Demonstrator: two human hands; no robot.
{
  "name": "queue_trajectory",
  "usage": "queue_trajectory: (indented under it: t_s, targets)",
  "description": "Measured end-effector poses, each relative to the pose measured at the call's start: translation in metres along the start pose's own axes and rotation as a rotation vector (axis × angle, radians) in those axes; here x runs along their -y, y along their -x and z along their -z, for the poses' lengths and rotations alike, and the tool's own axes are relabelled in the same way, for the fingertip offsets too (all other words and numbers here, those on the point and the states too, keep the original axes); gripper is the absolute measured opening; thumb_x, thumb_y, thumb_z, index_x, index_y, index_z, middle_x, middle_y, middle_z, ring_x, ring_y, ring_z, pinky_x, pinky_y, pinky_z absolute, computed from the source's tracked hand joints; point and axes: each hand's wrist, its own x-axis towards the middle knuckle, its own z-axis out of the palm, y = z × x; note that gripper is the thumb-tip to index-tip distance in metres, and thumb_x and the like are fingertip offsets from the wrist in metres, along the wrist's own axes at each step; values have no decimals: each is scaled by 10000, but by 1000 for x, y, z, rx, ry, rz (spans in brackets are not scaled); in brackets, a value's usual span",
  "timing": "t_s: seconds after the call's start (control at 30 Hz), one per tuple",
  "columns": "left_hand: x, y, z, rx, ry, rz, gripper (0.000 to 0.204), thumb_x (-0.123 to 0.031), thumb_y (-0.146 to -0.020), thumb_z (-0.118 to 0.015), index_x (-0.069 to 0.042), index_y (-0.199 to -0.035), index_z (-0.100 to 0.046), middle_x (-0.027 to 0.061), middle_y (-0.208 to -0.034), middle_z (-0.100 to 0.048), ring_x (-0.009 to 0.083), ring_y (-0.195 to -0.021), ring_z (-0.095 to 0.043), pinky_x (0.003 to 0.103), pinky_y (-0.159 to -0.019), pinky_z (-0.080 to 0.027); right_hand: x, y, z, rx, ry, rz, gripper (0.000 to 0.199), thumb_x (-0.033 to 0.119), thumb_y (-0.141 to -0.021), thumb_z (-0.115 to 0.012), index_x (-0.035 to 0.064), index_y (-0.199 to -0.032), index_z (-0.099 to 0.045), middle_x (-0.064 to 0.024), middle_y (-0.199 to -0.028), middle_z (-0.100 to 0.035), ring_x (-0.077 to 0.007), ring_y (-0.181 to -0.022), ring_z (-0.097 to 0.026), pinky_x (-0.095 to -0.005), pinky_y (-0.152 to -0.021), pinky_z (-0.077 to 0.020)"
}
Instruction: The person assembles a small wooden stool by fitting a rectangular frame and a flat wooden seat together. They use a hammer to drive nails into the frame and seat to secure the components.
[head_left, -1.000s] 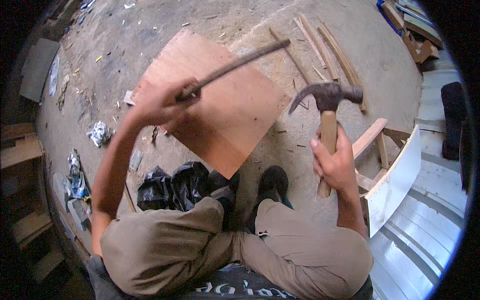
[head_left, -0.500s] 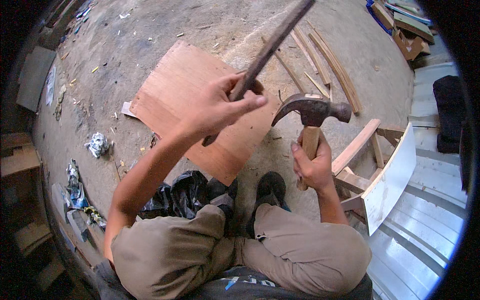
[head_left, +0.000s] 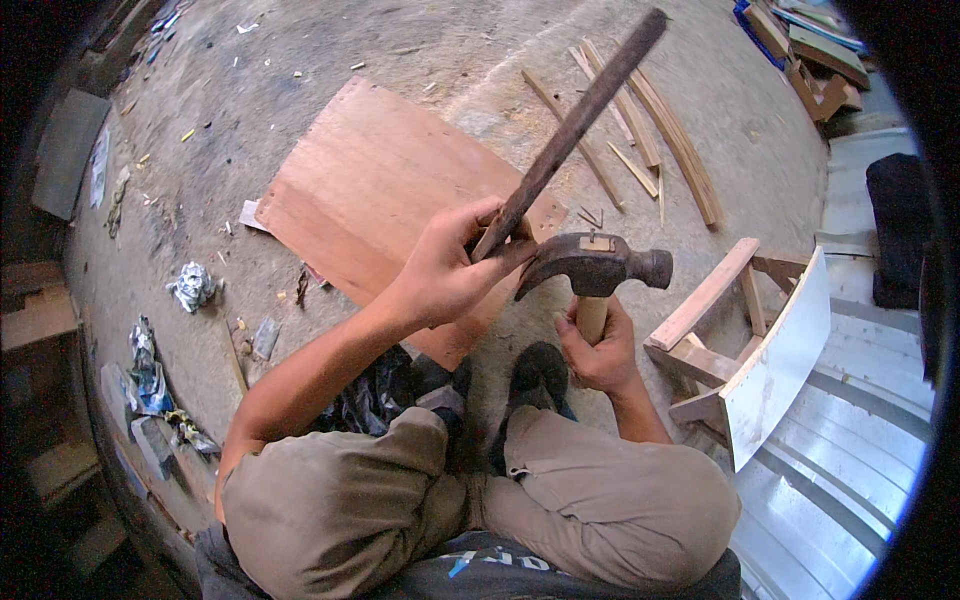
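Observation:
My left hand (head_left: pixel 462 262) is closed round a long, dark, narrow strip of wood (head_left: pixel 580 125), which slants up to the right. In my right hand (head_left: pixel 600 350) is a claw hammer (head_left: pixel 596 262), gripped by its wooden handle with the head uppermost. The hammer's claw points left, close by my left thumb and the strip's lower part; whether it touches the strip I cannot tell. Beneath my left hand a reddish plywood sheet (head_left: pixel 370 170) lies flat on the concrete floor, partly covered by my forearm.
Several wood strips (head_left: pixel 660 130) lie on the floor ahead. A small wooden frame with a white panel (head_left: pixel 780 360) stands at my right beside corrugated metal sheet (head_left: pixel 850 440). Crumpled foil (head_left: pixel 195 287) and a black plastic bag (head_left: pixel 370 395) lie left of my feet.
The hammer has moved left and down toward my left hand. My left hand has shifted slightly right and lower, and the strip's upper end has come into view.

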Motion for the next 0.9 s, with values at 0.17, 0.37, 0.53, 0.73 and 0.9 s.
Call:
queue_trajectory:
  t_s: [0.17,0.37,0.53,0.73,0.9]
  targets:
    - [24,2,-7,-1,-106,-245,167,21,-891,-549,-21,-1052,-540,12,-860,-531,81,-792,-523,233,-688,-431,-24,7,4,-87,199,54,178,169,-827,-735,55,-889,-614,-70,-779,-635,-166,-702,-612,-316,-649,-484]
    - [16,6,-8,46,-270,-322,149,31,-893,-558,-6,-1034,-528,61,-865,-513,151,-837,-538,279,-765,-445,-53,14,6,-132,493,416,247,188,-808,-739,68,-1007,-656,-110,-957,-683,-232,-847,-679,-352,-717,-527]
    - [14,9,-9,67,-457,-346,206,47,-853,-594,-7,-1042,-533,86,-904,-521,168,-897,-542,295,-802,-443,-51,7,4,-211,611,634,317,199,-744,-763,120,-1025,-637,-82,-929,-663,-280,-830,-669,-390,-716,-530]
    - [12,10,-6,143,-356,-184,263,80,-821,-561,-10,-1068,-537,107,-948,-556,181,-954,-559,312,-827,-451,-34,6,12,-204,645,645,231,239,-777,-741,92,-874,-591,-83,-700,-576,-308,-577,-589,-416,-510,-463]
    - [16,7,-5,99,-373,-148,252,28,-858,-590,-8,-1102,-541,110,-945,-590,188,-915,-582,316,-817,-465,-21,3,9,-212,552,629,266,230,-776,-749,77,-931,-597,-88,-777,-627,-304,-631,-628,-395,-552,-495]
